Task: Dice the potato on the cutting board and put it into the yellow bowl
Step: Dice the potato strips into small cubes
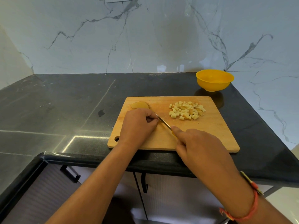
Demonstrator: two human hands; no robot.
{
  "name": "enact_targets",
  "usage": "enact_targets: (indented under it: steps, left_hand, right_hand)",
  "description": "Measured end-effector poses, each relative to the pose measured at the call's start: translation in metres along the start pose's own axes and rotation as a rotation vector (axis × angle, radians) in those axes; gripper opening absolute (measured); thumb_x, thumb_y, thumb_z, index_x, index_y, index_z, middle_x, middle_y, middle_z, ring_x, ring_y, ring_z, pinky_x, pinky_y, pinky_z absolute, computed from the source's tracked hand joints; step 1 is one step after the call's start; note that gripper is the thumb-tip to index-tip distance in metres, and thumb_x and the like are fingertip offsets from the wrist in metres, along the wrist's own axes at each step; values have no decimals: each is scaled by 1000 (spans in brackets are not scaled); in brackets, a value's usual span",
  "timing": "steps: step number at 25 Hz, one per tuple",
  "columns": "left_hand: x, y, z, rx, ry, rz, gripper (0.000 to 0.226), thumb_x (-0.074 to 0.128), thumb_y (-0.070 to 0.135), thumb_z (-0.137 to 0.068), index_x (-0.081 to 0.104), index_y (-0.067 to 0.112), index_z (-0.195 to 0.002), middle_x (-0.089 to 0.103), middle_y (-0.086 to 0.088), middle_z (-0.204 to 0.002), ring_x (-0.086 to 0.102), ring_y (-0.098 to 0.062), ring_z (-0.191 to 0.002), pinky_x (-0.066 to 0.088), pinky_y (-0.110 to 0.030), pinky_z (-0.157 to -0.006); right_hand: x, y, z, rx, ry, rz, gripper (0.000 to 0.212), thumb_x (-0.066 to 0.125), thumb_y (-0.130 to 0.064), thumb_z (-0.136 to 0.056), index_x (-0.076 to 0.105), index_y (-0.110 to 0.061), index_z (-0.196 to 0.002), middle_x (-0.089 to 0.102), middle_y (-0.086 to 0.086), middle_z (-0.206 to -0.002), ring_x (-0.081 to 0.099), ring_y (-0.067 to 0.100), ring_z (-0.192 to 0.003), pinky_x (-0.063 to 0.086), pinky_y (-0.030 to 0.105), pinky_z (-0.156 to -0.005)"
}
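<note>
**Head view, sole view on record.**

- Cutting board [210,130]: wooden, laid at the front edge of a dark stone countertop [64,102], hanging hole at its near left corner.
- Diced potato [186,110]: a loose heap of pale cubes, kept on the far right part of the board.
- Uncut potato piece [140,105]: a rounded section, lying at the far left of the board, just beyond the left hand and untouched.
- Yellow bowl [214,80]: plastic, upright, set on the countertop beyond the board's far right corner, apart from it. No potato is seen inside.
- Knife [163,121]: narrow blade, angled from the right hand toward the left, tip at the left fingertips.
- Left hand [137,125]: knuckles up, fingers curled down against the blade. What is pinned beneath is hidden; it cannot be told from this view.
- Right hand [199,146]: wrapped round the knife handle, forefinger laid along the spine. A red thread band [252,202] is worn at the wrist.
- Marble wall [145,38]: white with grey veining, behind the counter.

**Step in hand (judged):** dicing, roughly midway; transfer not begun.

**Next move (judged):** short downward cuts are called for, fingertips kept tucked back from the edge; the uncut piece is then to be drawn under the blade.
</note>
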State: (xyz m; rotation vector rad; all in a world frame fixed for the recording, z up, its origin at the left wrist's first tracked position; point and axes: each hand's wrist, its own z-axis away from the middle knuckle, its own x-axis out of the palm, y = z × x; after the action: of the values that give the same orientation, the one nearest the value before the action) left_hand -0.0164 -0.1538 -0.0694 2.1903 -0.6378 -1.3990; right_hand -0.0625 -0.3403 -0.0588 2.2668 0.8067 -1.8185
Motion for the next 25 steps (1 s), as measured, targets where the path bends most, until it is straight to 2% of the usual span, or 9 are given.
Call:
enact_targets:
  steps: [4, 8, 12, 16, 18, 21, 25]
  left_hand:
    - [1, 0, 0, 4, 14, -18, 8, 72, 25, -87, 77, 24, -93, 72, 13, -83, 63, 0, -75, 54, -19, -75]
    - [1, 3, -1, 3, 8, -52, 10, 70, 26, -89, 77, 23, -95, 70, 12, -82, 61, 0, -73, 50, -16, -73]
    - [2, 4, -1, 17, 9, -72, 7, 70, 25, -88, 76, 24, -91, 67, 15, -79, 59, 2, -72, 43, -8, -68]
    - [2, 3, 0, 39, 11, -53, 6, 70, 24, -87, 76, 24, -88, 67, 14, -78, 60, 1, -72, 49, -14, -70]
    - [2, 1, 0, 49, 14, -44, 6, 70, 23, -87, 76, 25, -89, 68, 14, -79, 60, 1, -73, 51, -16, -72]
    - [1, -2, 0, 57, 2, -24, 10, 70, 24, -88, 76, 26, -96, 68, 15, -84, 60, 3, -76, 51, -13, -74]
    - [-1, -3, 2, 34, -35, 78, 29, 72, 21, -88, 68, 26, -116, 69, 16, -88, 63, 5, -82, 53, -13, -81]
  right_hand:
    - [-3, -1, 3, -9, -35, 13, 52, 31, -37, -102, 18, -40, -153, 49, -10, -85, 49, 8, -78, 46, 27, -69]
    - [-5, 3, 6, 2, -52, 0, 53, 32, -38, -102, 17, -41, -153, 48, -10, -83, 48, 8, -77, 46, 25, -69]
    - [-9, 7, 11, 2, -67, 49, 53, 30, -38, -102, 15, -43, -152, 46, -9, -83, 46, 8, -76, 42, 23, -65]
    - [-13, 12, 16, 21, -40, 123, 52, 30, -40, -102, 13, -47, -151, 40, -11, -81, 41, 8, -76, 44, 23, -65]
    - [-12, 16, 16, 36, -1, 136, 52, 35, -40, -99, 22, -48, -149, 41, -11, -80, 42, 9, -72, 48, 25, -62]
    - [-9, 20, 14, 89, 20, 125, 48, 47, -36, -94, 46, -41, -142, 43, -11, -68, 43, 9, -60, 46, 27, -49]
    - [-10, 19, 13, 75, 114, 20, 45, 54, -31, -90, 58, -31, -134, 42, -11, -58, 42, 9, -49, 40, 25, -41]
